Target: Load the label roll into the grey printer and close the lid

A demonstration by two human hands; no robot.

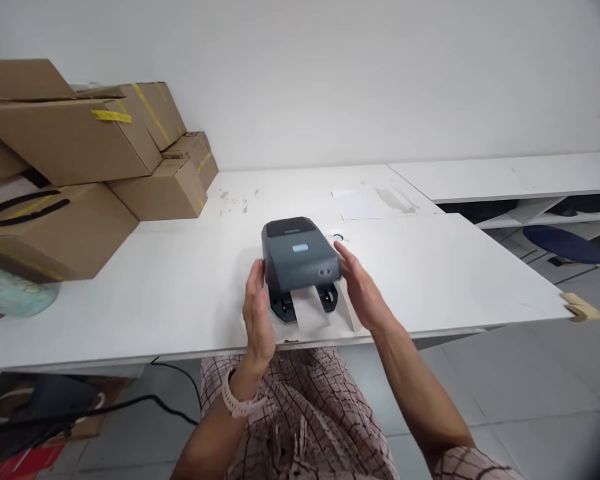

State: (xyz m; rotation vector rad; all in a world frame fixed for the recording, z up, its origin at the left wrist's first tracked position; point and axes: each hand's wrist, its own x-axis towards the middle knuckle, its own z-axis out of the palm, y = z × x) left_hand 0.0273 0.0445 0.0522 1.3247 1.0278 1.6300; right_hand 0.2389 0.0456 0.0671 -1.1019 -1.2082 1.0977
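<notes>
A dark grey label printer (303,260) sits near the front edge of the table, between my two hands. Its lid looks slightly raised at the front, showing the black base below. A strip of white paper (310,312) comes out of the gap toward me. My left hand (259,317) is pressed along the printer's left side, fingers pointing up. On the other side, my right hand (363,290) grips the front right corner of the lid. The inside of the printer is mostly hidden by the lid.
Cardboard boxes (80,143) are stacked at the left of the white table (190,287), with a pale green cylinder (17,290) in front. A paper sheet (357,205) lies toward the back. A blue stool (563,243) stands at the right. Cables (150,399) hang below the left side.
</notes>
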